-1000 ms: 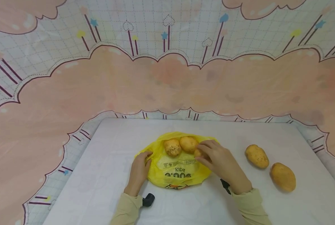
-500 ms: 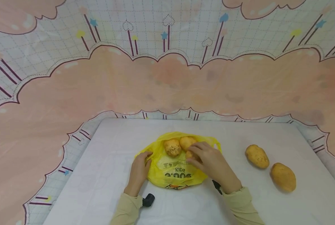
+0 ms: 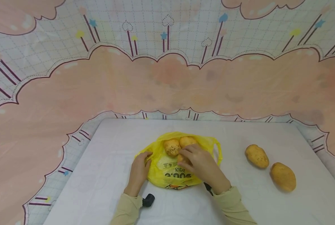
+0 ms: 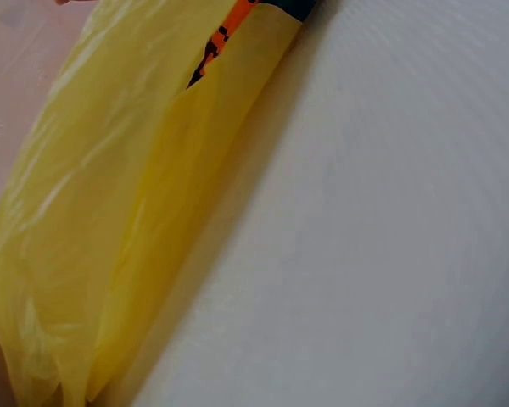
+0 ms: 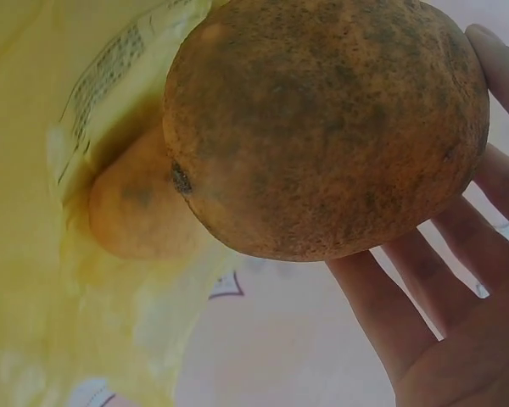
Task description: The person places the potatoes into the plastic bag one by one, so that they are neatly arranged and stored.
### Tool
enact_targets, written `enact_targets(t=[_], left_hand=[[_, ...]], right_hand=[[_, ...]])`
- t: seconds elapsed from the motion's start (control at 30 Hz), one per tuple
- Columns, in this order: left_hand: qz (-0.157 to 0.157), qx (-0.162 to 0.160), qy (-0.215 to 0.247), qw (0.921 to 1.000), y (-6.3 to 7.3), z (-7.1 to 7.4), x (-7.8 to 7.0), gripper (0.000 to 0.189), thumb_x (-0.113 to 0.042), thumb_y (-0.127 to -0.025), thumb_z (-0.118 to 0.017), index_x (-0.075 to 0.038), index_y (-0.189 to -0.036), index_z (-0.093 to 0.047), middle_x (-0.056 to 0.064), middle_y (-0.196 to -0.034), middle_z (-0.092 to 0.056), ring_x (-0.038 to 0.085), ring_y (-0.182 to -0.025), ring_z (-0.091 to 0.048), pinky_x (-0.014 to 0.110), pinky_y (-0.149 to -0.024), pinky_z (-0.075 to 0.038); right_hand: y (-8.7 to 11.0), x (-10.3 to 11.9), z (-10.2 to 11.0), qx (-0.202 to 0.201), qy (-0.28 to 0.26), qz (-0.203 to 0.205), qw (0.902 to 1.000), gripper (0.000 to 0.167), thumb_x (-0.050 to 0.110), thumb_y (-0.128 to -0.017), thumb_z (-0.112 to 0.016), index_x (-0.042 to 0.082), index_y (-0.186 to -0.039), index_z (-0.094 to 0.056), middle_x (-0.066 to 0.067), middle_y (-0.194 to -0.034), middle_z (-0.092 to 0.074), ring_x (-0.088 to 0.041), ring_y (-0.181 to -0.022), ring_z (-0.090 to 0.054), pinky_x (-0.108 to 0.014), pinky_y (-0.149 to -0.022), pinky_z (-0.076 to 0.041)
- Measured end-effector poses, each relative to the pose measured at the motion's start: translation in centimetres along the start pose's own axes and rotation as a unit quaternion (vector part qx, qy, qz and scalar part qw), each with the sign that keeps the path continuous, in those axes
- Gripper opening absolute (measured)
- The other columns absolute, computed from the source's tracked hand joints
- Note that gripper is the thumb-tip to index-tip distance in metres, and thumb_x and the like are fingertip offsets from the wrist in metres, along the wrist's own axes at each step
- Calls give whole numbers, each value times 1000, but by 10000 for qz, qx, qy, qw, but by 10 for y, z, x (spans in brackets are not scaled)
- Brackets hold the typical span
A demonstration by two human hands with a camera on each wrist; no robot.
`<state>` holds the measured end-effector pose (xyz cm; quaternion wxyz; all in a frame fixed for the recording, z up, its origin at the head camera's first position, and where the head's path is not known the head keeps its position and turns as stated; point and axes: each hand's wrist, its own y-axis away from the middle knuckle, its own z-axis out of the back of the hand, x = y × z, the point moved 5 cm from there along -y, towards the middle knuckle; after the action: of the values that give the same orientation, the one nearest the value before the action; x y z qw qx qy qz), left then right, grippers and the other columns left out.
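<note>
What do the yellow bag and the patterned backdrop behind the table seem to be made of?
The yellow bag looks like thin plastic film with a slight gloss: pale shiny streaks run along its creases in the left wrist view. The patterned backdrop seems matte, perhaps printed cloth or vinyl: little shine, and no weave visible.

Glossy crinkled yellow plastic bag (image 4: 93, 195), rough matt brown oval potato (image 5: 322, 127), smooth white bench (image 3: 117, 134), matt beige cloth sleeves (image 3: 235, 206)
</note>
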<state>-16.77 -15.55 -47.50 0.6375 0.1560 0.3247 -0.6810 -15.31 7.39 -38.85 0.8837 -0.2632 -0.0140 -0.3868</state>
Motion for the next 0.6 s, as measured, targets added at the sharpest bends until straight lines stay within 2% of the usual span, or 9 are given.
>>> enact_targets(t=[0.37, 0.6], left_hand=[[8, 6, 7, 10000, 0, 0, 1, 29, 3, -91, -67, 1, -120, -66, 19, -119, -67, 36, -113, -62, 49, -98, -51], [73, 59, 6, 10000, -1, -1, 1, 29, 2, -91, -66, 1, -120, -65, 18, -120, -67, 36, -114, -62, 49, -99, -50]], right_hand=[[-3, 7, -16, 272, -7, 29, 9996, 36, 37, -87, -76, 12, -114, -73, -2, -112, -69, -20, -103, -64, -34, -82, -59], [-3, 9, -24, 298, -53, 60, 9995, 34, 36, -87, -77, 13, -111, -73, -2, -111, -70, -19, -102, -65, -33, -84, -58]])
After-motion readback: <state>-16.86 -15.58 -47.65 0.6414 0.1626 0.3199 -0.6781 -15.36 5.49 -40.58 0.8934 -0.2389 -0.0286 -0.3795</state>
